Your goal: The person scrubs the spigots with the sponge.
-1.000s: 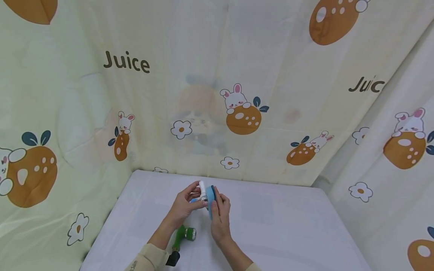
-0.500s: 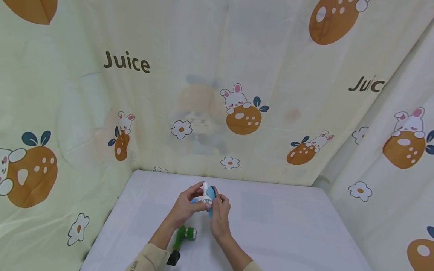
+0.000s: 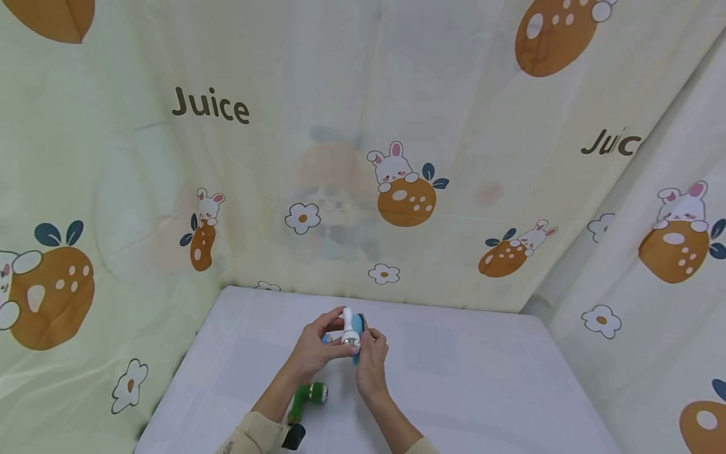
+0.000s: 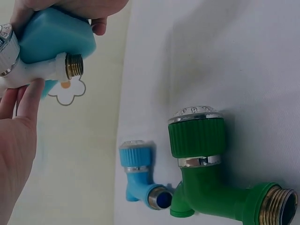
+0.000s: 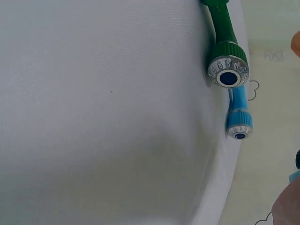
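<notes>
My left hand [image 3: 309,345] grips a white tap [image 3: 348,323], its round silver-faced knob turned toward the head camera. In the left wrist view the tap's brass-threaded end [image 4: 75,66] points right. A light blue sponge [image 4: 58,35] with a dark backing is in my right hand [image 3: 372,366], held against the far side of the white tap. Below the hands a green tap [image 4: 201,183] lies on the table, with a smaller-looking blue tap [image 4: 138,180] beyond it. In the head view my left hand mostly hides the blue tap [image 3: 326,338].
The table [image 3: 465,372] has a white cloth over it. Cream curtains [image 3: 272,164] printed with rabbits and oranges hang behind it and along both sides. The green tap's dark end [image 3: 293,436] lies beside my left sleeve.
The white tap has turned so its knob faces me more, and it has shifted slightly right, covering more of the sponge. Both hands have moved a little right with it.
</notes>
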A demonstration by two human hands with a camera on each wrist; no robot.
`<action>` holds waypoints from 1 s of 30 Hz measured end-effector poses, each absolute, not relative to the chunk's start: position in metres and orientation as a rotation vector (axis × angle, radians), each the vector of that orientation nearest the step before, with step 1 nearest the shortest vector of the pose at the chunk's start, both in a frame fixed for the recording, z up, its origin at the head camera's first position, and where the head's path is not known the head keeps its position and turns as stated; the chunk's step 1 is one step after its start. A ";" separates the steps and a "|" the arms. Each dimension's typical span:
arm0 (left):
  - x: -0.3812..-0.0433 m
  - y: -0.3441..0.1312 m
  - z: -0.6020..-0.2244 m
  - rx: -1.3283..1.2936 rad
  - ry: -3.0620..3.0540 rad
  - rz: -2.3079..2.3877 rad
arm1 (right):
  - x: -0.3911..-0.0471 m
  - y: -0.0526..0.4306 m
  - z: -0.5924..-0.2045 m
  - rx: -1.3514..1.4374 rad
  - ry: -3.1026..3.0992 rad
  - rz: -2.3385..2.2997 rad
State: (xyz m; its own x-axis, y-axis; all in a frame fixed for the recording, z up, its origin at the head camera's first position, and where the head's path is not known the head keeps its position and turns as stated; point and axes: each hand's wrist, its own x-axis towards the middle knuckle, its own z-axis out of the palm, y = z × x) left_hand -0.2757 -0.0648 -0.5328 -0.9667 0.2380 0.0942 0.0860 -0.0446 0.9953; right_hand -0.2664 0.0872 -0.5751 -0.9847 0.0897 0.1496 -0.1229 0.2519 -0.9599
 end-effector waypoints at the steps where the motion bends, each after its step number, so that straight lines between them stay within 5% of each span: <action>1: -0.275 -0.065 -0.533 0.358 2.100 2.169 | -0.267 0.087 -0.575 0.024 -2.342 1.820; 30: -0.274 -0.067 -0.533 0.379 2.147 2.166 | -0.267 0.090 -0.579 -0.048 -2.563 1.494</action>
State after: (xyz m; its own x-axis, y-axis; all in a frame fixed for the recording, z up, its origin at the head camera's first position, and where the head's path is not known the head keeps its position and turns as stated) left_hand -0.2743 -0.0673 -0.5333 -0.9673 0.2200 0.1261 0.1241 -0.0229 0.9920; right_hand -0.2674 0.0899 -0.5789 -0.9843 0.1149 0.1340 -0.0600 0.4962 -0.8662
